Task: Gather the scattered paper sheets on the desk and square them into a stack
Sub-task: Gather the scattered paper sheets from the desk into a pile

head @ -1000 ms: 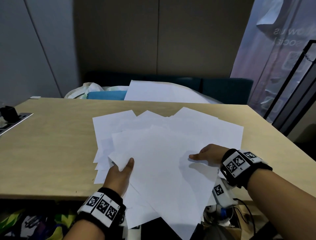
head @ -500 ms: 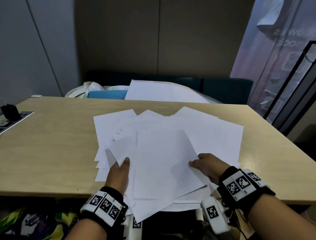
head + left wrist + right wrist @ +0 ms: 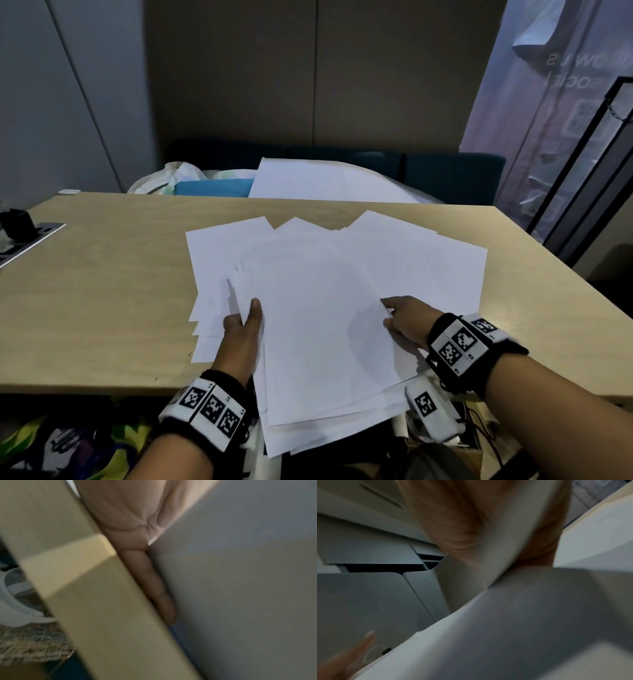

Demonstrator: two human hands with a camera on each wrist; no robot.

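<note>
a dim room. behind the light wooden desk point(image 3: 102, 291) stands a dark teal sofa point(image 3: 445, 174) against grey and brown wall panels point(image 3: 239, 68). a pale banner point(image 3: 548, 102) and a black metal frame point(image 3: 582, 164) stand at the far right.

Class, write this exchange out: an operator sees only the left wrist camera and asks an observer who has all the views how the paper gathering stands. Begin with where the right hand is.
Observer: The right hand holds the right edge of the top white paper sheets.
Operator: Is the pile squared?
Observer: No. Other sheets fan out beneath it across the light wooden desk.
Operator: Where is my left thumb?
Observer: The left hand has its thumb on top of the sheets, at their left edge.
</note>
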